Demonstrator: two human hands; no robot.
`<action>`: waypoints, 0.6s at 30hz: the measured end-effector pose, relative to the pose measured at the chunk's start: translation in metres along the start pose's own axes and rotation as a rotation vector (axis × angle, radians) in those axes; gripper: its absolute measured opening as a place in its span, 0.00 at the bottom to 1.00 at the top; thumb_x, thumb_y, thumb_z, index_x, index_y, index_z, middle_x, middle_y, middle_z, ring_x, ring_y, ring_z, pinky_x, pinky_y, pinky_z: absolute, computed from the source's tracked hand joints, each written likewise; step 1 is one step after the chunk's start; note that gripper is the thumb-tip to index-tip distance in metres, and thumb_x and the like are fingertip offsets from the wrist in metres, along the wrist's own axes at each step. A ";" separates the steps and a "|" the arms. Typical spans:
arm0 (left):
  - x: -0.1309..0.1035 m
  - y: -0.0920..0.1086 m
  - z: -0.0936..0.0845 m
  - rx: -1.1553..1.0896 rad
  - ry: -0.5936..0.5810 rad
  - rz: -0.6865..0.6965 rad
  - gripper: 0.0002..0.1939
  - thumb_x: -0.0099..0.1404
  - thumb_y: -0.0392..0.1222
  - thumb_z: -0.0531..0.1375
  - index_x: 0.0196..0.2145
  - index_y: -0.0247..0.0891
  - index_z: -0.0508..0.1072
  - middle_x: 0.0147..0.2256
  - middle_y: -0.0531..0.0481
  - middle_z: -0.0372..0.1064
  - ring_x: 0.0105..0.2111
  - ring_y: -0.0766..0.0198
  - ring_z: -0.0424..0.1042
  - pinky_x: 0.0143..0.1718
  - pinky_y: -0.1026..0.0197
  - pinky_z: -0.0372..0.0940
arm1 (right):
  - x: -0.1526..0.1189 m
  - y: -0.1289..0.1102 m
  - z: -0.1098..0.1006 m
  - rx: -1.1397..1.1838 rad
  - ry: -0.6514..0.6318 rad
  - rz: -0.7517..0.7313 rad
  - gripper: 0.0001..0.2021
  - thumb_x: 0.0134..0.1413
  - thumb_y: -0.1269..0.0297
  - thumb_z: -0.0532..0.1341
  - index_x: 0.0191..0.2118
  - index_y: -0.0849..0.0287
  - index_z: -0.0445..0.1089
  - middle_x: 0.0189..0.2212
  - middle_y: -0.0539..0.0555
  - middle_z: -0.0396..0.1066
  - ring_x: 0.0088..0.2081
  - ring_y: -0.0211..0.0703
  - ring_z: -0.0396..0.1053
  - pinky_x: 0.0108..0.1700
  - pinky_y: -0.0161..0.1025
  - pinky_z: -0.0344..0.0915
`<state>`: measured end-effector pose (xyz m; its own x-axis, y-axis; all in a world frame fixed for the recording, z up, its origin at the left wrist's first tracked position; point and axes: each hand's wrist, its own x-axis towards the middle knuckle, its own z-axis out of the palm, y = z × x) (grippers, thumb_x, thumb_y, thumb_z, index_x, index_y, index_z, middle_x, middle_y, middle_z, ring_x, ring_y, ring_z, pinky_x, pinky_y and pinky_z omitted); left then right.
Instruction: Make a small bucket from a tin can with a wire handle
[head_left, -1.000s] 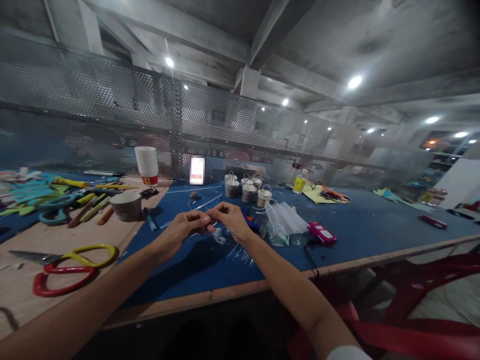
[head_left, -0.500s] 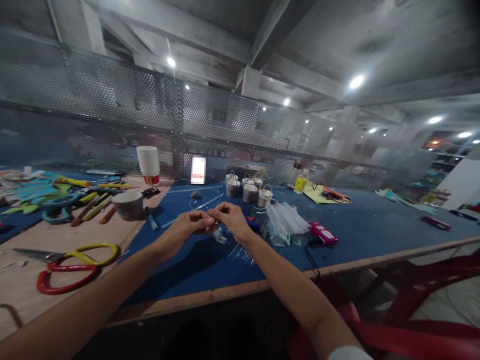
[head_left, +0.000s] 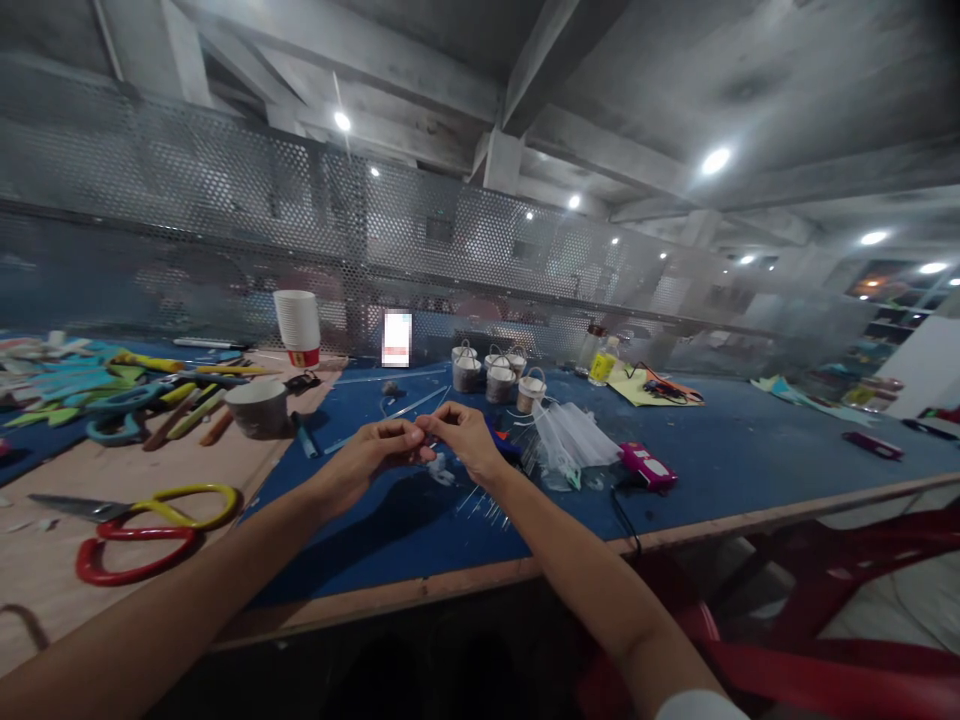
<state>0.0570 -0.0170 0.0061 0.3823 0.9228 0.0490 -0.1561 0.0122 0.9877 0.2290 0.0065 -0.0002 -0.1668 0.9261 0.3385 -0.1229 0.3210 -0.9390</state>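
Observation:
My left hand [head_left: 382, 447] and my right hand [head_left: 459, 436] meet fingertip to fingertip above the blue mat [head_left: 352, 550]. Both are closed in a pinch, and whatever is between the fingers is too small to make out. Just beneath them lies a crumpled clear scrap [head_left: 441, 470]. To the right of my right hand are thin wires [head_left: 486, 505] and a bundle of translucent white strips [head_left: 574, 437]. Several small grey buckets with wire handles, one of them this bucket [head_left: 500, 383], stand behind my hands.
Scissors [head_left: 150, 515] with red and yellow handles lie at left, near a grey bowl [head_left: 257, 411] and stacked paper cups [head_left: 297, 325]. A magenta device [head_left: 647, 468] with a black cord sits at right. A lit phone [head_left: 396, 338] and a yellow-labelled bottle [head_left: 603, 362] stand behind.
The fingers of my left hand have shifted slightly at the pinch, while both hands keep nearly the same place.

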 end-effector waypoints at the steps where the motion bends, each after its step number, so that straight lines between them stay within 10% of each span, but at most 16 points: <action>1: 0.000 0.001 0.000 -0.028 -0.023 -0.018 0.11 0.59 0.47 0.70 0.30 0.38 0.79 0.31 0.46 0.80 0.34 0.61 0.76 0.47 0.57 0.66 | 0.000 0.000 0.000 0.009 -0.009 -0.001 0.21 0.38 0.46 0.74 0.25 0.59 0.71 0.23 0.49 0.71 0.27 0.37 0.67 0.34 0.37 0.65; 18: 0.001 -0.001 0.000 0.045 0.012 0.023 0.10 0.58 0.48 0.70 0.29 0.38 0.80 0.31 0.45 0.81 0.35 0.57 0.77 0.48 0.55 0.67 | 0.001 0.004 -0.002 0.005 -0.003 -0.046 0.20 0.41 0.47 0.74 0.24 0.59 0.71 0.21 0.47 0.68 0.25 0.35 0.64 0.32 0.35 0.62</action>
<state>0.0575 -0.0160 0.0055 0.3682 0.9271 0.0707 -0.1239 -0.0264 0.9919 0.2298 0.0094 -0.0040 -0.1642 0.9097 0.3815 -0.1357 0.3622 -0.9222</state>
